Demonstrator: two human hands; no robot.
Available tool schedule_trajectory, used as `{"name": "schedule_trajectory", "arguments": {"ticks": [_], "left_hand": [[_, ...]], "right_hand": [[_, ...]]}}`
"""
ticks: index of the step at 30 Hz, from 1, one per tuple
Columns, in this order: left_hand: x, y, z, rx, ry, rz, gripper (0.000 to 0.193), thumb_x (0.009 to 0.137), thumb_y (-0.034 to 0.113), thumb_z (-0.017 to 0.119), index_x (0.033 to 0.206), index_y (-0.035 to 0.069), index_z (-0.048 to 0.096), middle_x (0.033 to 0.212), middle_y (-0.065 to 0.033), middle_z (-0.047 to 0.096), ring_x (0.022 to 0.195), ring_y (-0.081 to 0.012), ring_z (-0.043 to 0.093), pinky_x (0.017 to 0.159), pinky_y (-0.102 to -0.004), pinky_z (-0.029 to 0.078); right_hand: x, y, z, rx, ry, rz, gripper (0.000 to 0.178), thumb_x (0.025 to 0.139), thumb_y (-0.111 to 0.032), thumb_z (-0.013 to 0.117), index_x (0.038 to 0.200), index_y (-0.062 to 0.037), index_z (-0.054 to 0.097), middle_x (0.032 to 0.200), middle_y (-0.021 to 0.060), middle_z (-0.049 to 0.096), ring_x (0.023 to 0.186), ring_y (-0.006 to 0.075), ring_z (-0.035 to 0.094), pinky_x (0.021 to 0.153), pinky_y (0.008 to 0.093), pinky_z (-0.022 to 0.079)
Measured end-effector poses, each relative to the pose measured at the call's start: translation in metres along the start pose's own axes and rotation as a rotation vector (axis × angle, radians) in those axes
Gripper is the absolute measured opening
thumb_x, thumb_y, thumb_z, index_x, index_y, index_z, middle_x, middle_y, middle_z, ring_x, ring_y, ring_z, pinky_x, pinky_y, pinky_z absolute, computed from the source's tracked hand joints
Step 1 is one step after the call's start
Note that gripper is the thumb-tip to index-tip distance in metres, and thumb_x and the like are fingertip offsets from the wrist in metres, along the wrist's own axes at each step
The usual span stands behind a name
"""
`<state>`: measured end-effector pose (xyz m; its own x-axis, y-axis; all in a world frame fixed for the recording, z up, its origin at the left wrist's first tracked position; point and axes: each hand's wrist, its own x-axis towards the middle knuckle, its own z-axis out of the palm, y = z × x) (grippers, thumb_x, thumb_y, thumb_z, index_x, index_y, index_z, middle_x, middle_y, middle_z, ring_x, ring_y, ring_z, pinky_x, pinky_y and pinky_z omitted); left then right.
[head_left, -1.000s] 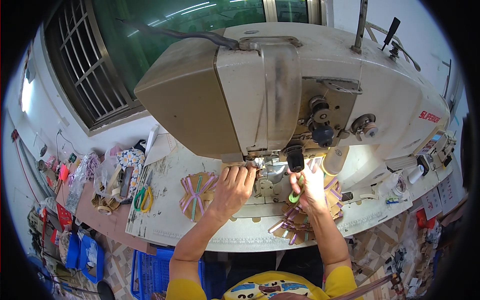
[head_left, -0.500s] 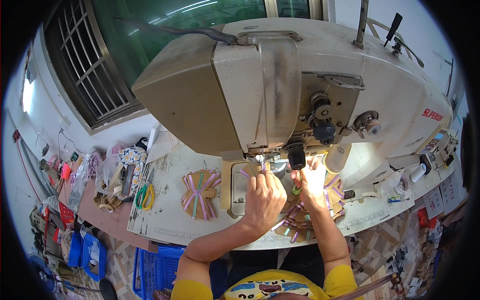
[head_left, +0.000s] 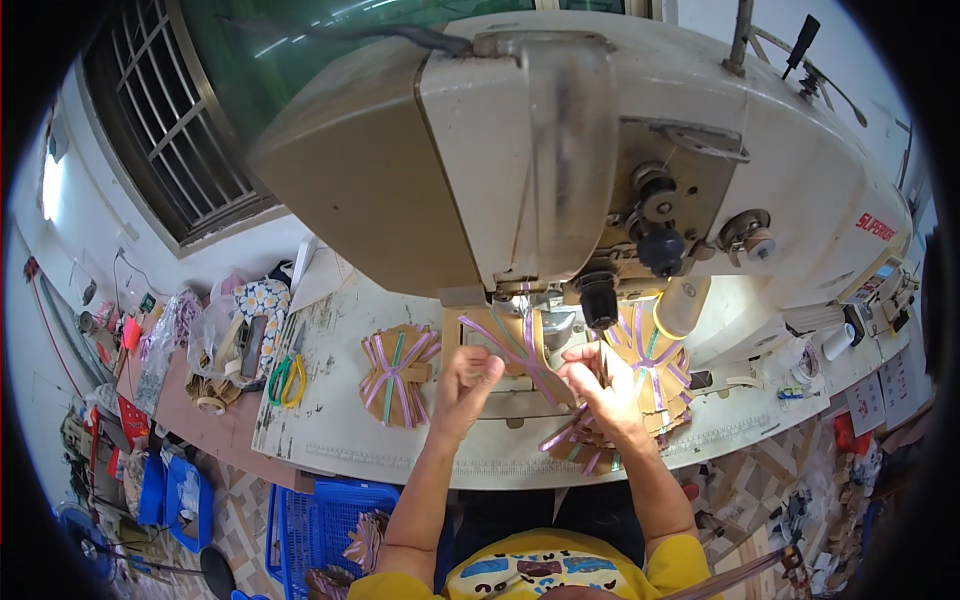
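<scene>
Both forearms [head_left: 413,495] angle upward, hands level and turned inward. The left hand [head_left: 464,390] curls its fingers beside its thumb; the right hand [head_left: 608,390] bends opposite. Whether either pinches anything cannot be told. Between them, a purple-striped tan piece [head_left: 506,345] lies beneath the sewing machine [head_left: 480,170].

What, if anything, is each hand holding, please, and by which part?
The right hand appears to hold a slim dark object, its held part hidden in the grip. Whether the left hand holds anything cannot be told.
</scene>
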<state>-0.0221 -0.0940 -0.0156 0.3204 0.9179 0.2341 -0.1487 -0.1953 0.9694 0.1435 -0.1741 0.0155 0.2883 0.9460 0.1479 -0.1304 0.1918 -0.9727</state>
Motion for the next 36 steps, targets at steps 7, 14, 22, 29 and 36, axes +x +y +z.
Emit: {"name": "schedule_trajectory", "arguments": {"ticks": [7,14,22,29,36], "left_hand": [[0.003,0.011,0.009,-0.612,-0.201,-0.418,0.035,0.068,0.016,0.067,0.097,0.003,0.052,0.087,-0.0047,0.057,0.079,-0.0133,0.055,0.072,-0.0274,0.044],[0.001,0.036,0.020,-0.296,-0.249,-0.225,0.012,0.072,0.002,0.059,0.084,0.002,0.058,0.078,-0.0025,0.059,0.071,-0.0086,0.056,0.064,-0.0226,0.046],[0.007,0.037,0.022,-0.293,-0.217,-0.234,0.010,0.073,0.004,0.059,0.083,0.001,0.060,0.077,-0.0021,0.060,0.070,-0.0061,0.054,0.064,-0.0203,0.044],[0.028,0.037,0.026,-0.307,-0.168,-0.263,0.011,0.073,0.006,0.059,0.082,0.001,0.060,0.076,-0.0021,0.060,0.068,-0.0060,0.054,0.063,-0.0200,0.043],[0.035,0.042,0.025,-0.202,-0.137,-0.339,0.015,0.076,0.017,0.059,0.072,0.002,0.057,0.060,-0.0021,0.057,0.045,-0.0053,0.050,0.039,-0.0172,0.038]], "right_hand": [[-0.011,-0.018,0.002,-0.017,-0.047,0.201,0.018,0.074,-0.015,0.062,0.079,0.0000,0.054,0.062,-0.0015,0.051,0.052,0.0026,0.043,0.046,0.0155,0.033],[-0.020,-0.019,-0.011,0.061,-0.112,0.314,0.017,0.076,-0.016,0.061,0.077,0.0007,0.055,0.058,0.0004,0.052,0.046,0.0034,0.046,0.041,0.0156,0.036],[-0.014,-0.022,-0.012,0.046,-0.126,0.325,0.019,0.075,-0.018,0.062,0.074,-0.0001,0.056,0.057,-0.0005,0.052,0.047,0.0040,0.046,0.043,0.0158,0.037],[0.008,-0.029,-0.007,0.079,-0.041,0.200,0.019,0.070,-0.015,0.064,0.068,0.0003,0.054,0.054,0.0011,0.050,0.042,0.0037,0.043,0.037,0.0152,0.028],[0.022,-0.022,-0.011,0.104,0.029,0.180,0.017,0.074,-0.020,0.060,0.077,-0.0036,0.055,0.053,-0.0010,0.048,0.042,0.0026,0.040,0.037,0.0142,0.028]]}}
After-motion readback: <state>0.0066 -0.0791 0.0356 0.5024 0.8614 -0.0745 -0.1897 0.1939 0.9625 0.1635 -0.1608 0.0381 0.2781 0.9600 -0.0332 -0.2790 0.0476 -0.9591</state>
